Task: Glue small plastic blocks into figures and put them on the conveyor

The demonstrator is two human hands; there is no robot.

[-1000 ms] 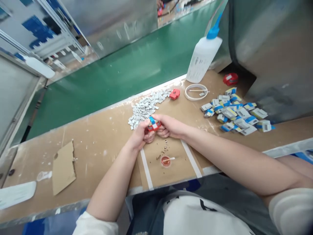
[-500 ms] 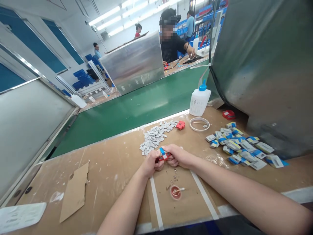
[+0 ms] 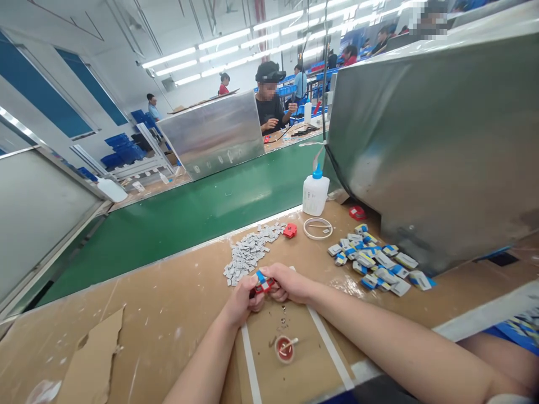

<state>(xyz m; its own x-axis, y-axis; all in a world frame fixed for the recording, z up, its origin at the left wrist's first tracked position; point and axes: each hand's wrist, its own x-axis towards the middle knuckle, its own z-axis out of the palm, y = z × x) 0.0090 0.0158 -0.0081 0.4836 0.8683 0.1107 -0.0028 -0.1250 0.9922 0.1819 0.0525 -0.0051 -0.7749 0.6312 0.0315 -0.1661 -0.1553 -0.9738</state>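
Between both hands, above the cardboard-covered table, is a small red block-like piece with a blue strip across its top. My left hand is closed on its left side, and my right hand is closed on its right side, thumbs along the top. The fingers hide much of the piece. Just beyond my hands lies a heap of small grey tiles. Nearer me, a small round cup of reddish stuff stands with a cotton swab in it.
A heap of grey pieces with blue and yellow strips lies right. Behind stand a white tape ring, a blue-capped bottle and red parts. Beyond runs a green belt; a metal panel walls the right. A co-worker sits across.
The view has swung right and tilted up, so things on the table appear further left and lower. Both hands keep their hold on the red piece. The co-worker's hand has lifted off the far table.
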